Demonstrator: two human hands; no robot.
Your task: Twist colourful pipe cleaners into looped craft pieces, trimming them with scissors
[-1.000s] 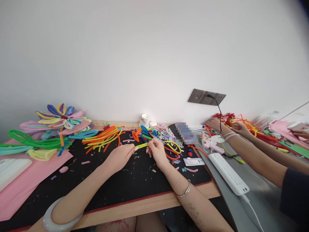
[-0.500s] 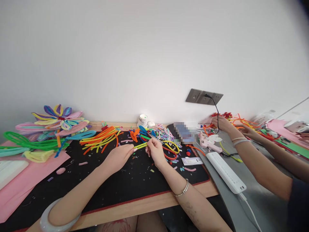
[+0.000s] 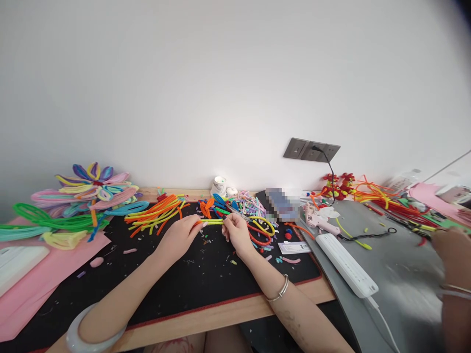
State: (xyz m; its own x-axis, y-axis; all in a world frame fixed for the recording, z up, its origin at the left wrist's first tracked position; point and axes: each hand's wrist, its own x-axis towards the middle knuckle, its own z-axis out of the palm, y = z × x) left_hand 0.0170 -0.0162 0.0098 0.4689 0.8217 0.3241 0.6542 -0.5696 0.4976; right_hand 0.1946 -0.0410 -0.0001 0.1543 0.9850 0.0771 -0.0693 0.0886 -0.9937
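A short yellow-green fuzzy stem (image 3: 213,222) is stretched between my two hands above the black mat (image 3: 176,289). My left hand (image 3: 181,237) pinches its left end, and a bit of orange shows at those fingertips. At the other end, my right hand (image 3: 237,234) is closed on the stem. Scissors (image 3: 237,210) lie just behind my right hand. Orange and yellow stems (image 3: 158,213) are piled behind my left hand. Yellow and red stem loops (image 3: 263,229) lie right of my right hand.
A stem flower (image 3: 96,186) and green loops (image 3: 55,218) lie at left on pink sheets (image 3: 69,260). At right are a glue gun (image 3: 320,220), a white power strip (image 3: 347,264) and another person's hand (image 3: 449,242). A phone (image 3: 282,203) lies behind the mat's right side.
The other person's hand and arm have moved from the back to the right edge, uncovering red and yellow figures. My hands still hold the stem, now nearly level, with orange showing by my left fingertips.
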